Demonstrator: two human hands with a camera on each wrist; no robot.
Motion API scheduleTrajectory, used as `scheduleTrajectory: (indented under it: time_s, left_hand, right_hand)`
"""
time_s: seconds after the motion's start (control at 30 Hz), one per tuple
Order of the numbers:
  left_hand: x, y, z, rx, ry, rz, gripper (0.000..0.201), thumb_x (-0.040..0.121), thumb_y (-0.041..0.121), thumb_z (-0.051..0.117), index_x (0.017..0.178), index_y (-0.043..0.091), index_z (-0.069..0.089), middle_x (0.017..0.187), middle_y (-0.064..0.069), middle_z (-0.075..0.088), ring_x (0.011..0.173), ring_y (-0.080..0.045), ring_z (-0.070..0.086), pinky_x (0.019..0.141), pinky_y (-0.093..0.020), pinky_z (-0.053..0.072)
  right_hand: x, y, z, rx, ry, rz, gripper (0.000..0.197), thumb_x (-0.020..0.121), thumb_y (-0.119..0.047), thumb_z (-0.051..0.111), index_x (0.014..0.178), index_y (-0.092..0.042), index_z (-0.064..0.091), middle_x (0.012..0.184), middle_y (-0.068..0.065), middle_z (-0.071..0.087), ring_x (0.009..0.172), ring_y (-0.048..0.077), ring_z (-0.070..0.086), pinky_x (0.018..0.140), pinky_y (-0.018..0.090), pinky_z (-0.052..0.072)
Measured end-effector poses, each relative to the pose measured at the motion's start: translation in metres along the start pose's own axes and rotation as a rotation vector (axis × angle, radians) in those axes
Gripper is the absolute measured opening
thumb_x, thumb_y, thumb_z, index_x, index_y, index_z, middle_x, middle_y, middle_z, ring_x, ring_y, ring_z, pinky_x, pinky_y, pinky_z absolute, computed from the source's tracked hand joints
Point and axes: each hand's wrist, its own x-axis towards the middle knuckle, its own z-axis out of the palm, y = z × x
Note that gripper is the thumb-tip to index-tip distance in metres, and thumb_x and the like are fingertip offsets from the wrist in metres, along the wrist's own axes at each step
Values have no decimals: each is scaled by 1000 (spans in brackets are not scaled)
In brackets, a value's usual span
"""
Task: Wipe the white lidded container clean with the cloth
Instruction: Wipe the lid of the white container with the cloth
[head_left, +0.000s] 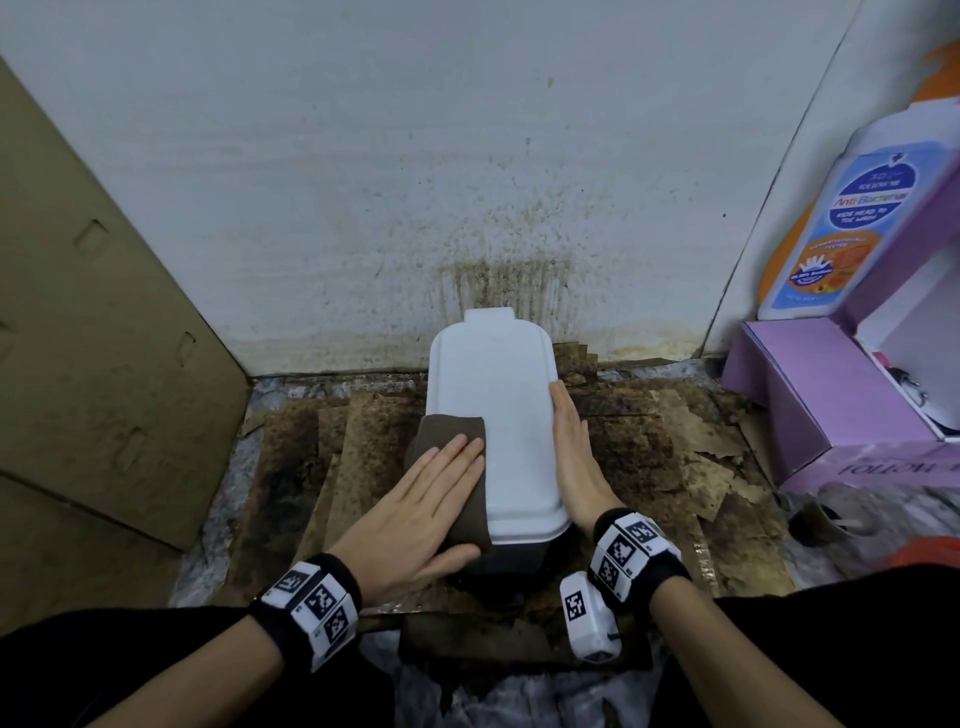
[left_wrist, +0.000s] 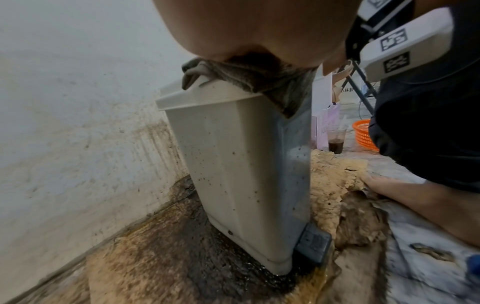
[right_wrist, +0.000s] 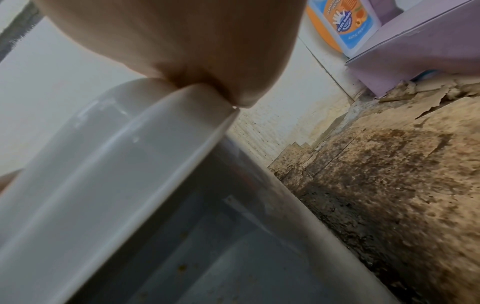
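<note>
Cardboard (head_left: 93, 332) leans at frame left, clear of the work. Left hand (head_left: 415, 514), fingers flat and straight, presses the brown cloth (head_left: 451, 431) on the left edge of the white lidded container (head_left: 498, 405), frame centre, standing on stained, wet-looking sheets (head_left: 649, 447). Right hand (head_left: 574, 452), also flat, braces the lid's right rim and grips nothing. Risks: cloth hangs off the edge and could slip; a hard push may slide the container; speckled side in the left wrist view likely gets missed.
</note>
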Motion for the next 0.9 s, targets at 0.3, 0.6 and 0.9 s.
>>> scheduleTrajectory:
  time_s: [0.3,0.6,0.9]
  left_hand:
    - [12,20,0,138,-23,-22,83,102,59,31,156,-2,14,165,-19,12,154,-31,11,123,-47,20]
    - [57,54,-12,116,-89,-21,86,99,58,38,155,-3,15,164,-21,14,153,-32,13,122,-46,21]
    - [72,65,-14,65,-102,-72,91,94,58,44,154,-4,18,163,-23,18,152,-32,16,122,-46,23]
  right_hand:
    - [6,12,2,23,36,-49,62,102,-61,5,160,-39,4,167,-23,2,151,-6,1,128,42,1]
    - [10,18,-4,381,-28,-16,89,82,-89,16,156,-41,25,163,-20,26,150,2,24,127,42,15]
    - [2,12,-5,355,-6,-6,78,92,-79,6,158,-40,23,164,-21,21,151,-2,18,128,38,9]
